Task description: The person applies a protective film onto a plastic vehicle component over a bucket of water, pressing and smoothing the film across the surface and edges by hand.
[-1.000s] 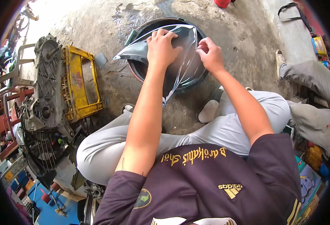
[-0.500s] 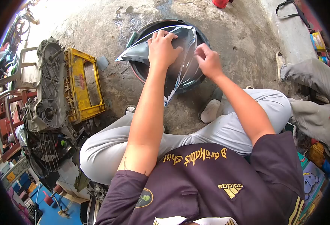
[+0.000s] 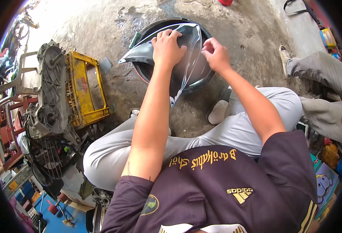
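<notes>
A glossy dark motorcycle body panel point(image 3: 141, 53), pointed at its corners, lies across a round black basin point(image 3: 209, 80) on the floor. My left hand point(image 3: 167, 48) rests on the panel's face, its fingers curled toward the far edge and the thumb apart, holding it. Close by the panel's right edge is my right hand point(image 3: 216, 57), its thumb and fingers drawn together in a pinch. Whatever may be between those fingertips is hidden, and whether they touch the panel is hard to tell.
On my left stand a yellow plastic crate point(image 3: 77, 87) and a grey metal engine casing point(image 3: 53, 83). A red object point(image 3: 225, 2) is on the floor at the far edge. Another person's trousered leg point(image 3: 316, 72) extends in from the right.
My right hand has shifted slightly up along the panel's right edge. My left hand keeps its place on the panel. The whole view has moved a little.
</notes>
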Demonstrator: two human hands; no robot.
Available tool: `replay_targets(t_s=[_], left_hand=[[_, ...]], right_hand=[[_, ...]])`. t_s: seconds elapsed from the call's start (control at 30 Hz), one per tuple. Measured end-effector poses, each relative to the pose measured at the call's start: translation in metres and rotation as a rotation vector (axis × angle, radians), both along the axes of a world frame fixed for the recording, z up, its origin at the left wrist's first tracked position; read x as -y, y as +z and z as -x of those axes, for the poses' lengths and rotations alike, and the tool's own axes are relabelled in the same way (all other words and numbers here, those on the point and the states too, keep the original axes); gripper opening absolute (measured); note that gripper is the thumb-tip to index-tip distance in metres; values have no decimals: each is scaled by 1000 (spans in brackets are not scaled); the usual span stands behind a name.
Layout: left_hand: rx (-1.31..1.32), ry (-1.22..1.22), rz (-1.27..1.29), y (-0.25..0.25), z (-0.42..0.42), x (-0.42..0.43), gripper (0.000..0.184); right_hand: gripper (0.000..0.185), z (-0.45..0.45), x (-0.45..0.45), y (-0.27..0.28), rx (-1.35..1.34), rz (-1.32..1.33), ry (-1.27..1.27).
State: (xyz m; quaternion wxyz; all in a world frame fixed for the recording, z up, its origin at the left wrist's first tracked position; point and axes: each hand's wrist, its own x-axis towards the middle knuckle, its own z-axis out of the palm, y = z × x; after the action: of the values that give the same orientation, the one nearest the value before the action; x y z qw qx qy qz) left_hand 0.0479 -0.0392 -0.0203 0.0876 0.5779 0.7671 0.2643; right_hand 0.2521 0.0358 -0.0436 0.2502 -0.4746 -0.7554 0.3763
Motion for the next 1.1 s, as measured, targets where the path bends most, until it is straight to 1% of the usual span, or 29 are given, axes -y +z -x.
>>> replay_targets(t_s=[0.07,0.13,0.17,0.27,0.3,0.33,0.4,0.43,0.5,0.57,0.6,0.67,0.73,0.83,0.87,0.93,1.0,1.07,1.1], left_hand=[[-26,9,-9,-4,0,1,52],[-34,20,-25,-4,0,-1,52],[-22,20,-17,-2,0,-1,52],[-9,5,8,0,-2,2,51],[-19,7,-3,-3,-2,2,51],[-28,9,-16,-1,-2,1,50],[-18,10,-20,-1,-1,-1,50],[-5,15,-15,0,-1,0,49],[8,15,8,2,-2,2,49],[12,15,1,0,-1,0,49],[7,12,-4,-1,-1,0,49],[-5,12,-17,0,-1,0,49],[-1,20,-18,0,1,-3,49],[8,9,7,-1,-2,3,48],[5,6,7,3,0,1,48],[-16,11,-22,2,0,-1,48],[-7,2,-13,0,0,0,48],[0,4,0,1,0,0,49],[-2,4,11,1,-1,1,49]], right_hand=[[22,0,5,1,-49,-4,-3],[22,1,-2,2,-89,50,4],[22,4,-9,3,-75,-12,-11],[20,5,-2,11,-7,-32,0],[19,6,6,15,49,-105,9],[19,7,4,14,44,-112,8],[18,5,1,9,-39,-64,96],[18,6,-6,7,-38,-58,63],[18,4,-10,1,-12,-66,57],[17,5,1,12,63,-110,60],[17,3,5,13,59,-115,57],[17,1,6,10,9,-116,132],[17,5,-8,7,-35,-72,137],[18,4,-5,6,25,-199,118],[18,3,2,8,20,-203,114],[16,2,11,12,74,-300,195],[16,5,-1,9,45,-312,211],[17,9,-10,6,0,-208,125],[16,7,-13,6,-29,-168,147]])
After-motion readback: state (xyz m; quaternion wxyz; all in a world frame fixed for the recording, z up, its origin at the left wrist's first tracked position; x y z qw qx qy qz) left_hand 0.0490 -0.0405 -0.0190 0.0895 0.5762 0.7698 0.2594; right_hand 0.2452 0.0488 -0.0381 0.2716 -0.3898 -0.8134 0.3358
